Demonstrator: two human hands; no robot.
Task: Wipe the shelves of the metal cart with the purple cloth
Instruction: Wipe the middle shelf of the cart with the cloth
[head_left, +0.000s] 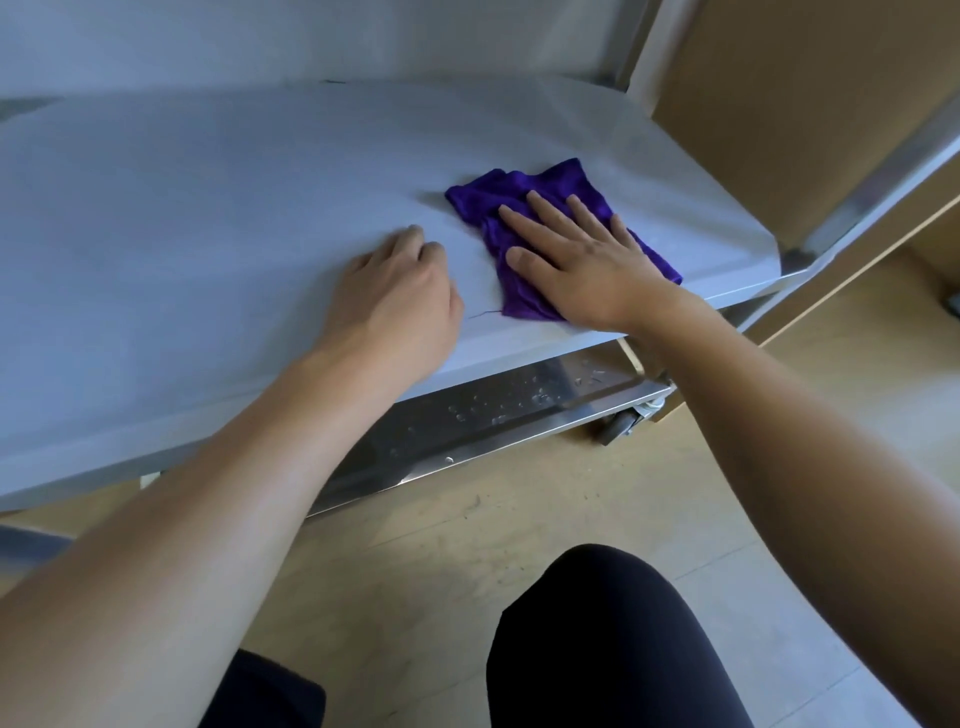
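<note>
The purple cloth (540, 205) lies crumpled on the pale grey middle shelf (208, 208) of the metal cart, near its right front corner. My right hand (582, 260) presses flat on the cloth with fingers spread, covering its middle. My left hand (400, 301) rests on the bare shelf just left of the cloth, fingers curled under, holding nothing. Below, the steel lower shelf (467, 421) shows water droplets.
A cart upright post (878, 171) rises at the right corner, with a brown cabinet wall (779, 104) behind it. A caster wheel (623, 423) sits under the lower shelf. My dark-clothed knee (613, 639) is over the wooden floor (467, 545).
</note>
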